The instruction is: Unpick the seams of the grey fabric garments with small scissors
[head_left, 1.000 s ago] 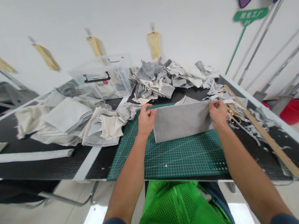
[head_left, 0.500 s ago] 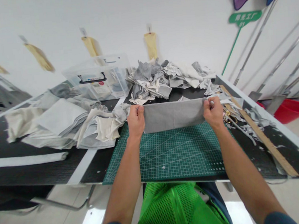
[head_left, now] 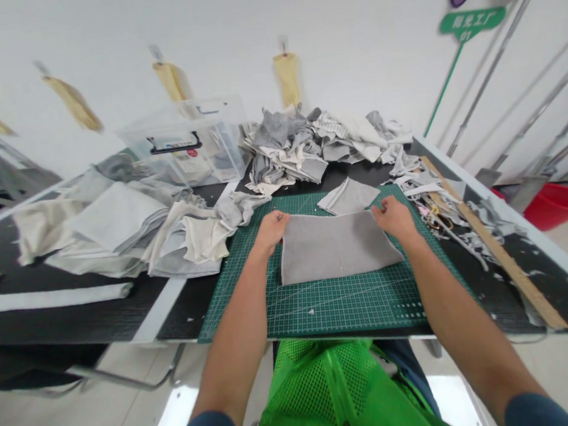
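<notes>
A rectangular piece of grey cloth (head_left: 336, 248) is stretched between my hands, its near edge down on the green cutting mat (head_left: 334, 312). My left hand (head_left: 272, 231) pinches its far left corner. At the far right corner, my right hand (head_left: 393, 216) has its fingers closed on the same cloth. Just beyond it a smaller folded grey cloth (head_left: 350, 194) lies on the mat, partly covered by the held piece.
Stacked cloths (head_left: 118, 219) lie to the left, by a clear plastic box (head_left: 192, 148). A scrap heap (head_left: 297, 145) sits at the back. On the right are a wooden ruler (head_left: 498, 246), cloth strips (head_left: 460, 236) and, beyond the table, a red bucket (head_left: 559, 206).
Both hands have lowered the grey cloth toward me, from held up above the mat to its near edge resting there. The folded cloth behind it has come into view.
</notes>
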### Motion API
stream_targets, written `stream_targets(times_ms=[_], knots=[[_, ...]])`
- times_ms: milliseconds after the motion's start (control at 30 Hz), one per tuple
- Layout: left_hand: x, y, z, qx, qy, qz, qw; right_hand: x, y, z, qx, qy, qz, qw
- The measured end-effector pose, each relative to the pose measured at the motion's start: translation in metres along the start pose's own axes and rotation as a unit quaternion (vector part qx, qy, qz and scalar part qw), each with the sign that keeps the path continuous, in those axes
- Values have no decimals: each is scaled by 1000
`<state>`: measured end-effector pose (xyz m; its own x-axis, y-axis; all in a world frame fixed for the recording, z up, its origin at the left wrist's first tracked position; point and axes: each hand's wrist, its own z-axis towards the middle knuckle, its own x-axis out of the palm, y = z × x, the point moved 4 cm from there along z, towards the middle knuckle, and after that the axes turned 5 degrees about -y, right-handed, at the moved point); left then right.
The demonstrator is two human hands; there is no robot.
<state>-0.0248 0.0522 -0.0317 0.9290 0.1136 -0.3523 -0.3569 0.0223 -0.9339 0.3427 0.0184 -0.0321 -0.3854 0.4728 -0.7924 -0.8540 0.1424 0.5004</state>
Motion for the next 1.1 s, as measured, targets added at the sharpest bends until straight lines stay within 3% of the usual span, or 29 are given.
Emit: stream_targets(times_ms=[67,133,233,300,400,500,700,867,933,1000,1100], knots=[[-1,3,0,-17,8,14,1000,0,14,-6,-36,4,1,999],[-4,6,-2,-54,34,23,998,2,34,-16,-108,66,37,991],[-13,11,-8,-103,100,51,988,11,67,-43,-239,254,109,931],[-18,11,-13,-109,158,64,979,17,81,-61,-289,346,113,886],[-20,6,-18,-93,222,31,970,23,90,-77,-330,389,70,857],[-21,-2,-19,-75,216,-34,973,27,93,-81,-350,383,50,853],[-20,-17,-17,-60,167,-156,972,33,96,-79,-297,342,38,891],[-17,-26,-20,-52,143,-221,963,37,106,-85,-309,375,70,871],[-16,-29,-20,-45,117,-231,965,34,102,-77,-236,368,149,887],[-15,-33,-20,-37,84,-215,972,29,86,-60,-97,330,240,908],[-5,-44,-22,-24,51,-147,988,20,55,-38,100,264,346,895]])
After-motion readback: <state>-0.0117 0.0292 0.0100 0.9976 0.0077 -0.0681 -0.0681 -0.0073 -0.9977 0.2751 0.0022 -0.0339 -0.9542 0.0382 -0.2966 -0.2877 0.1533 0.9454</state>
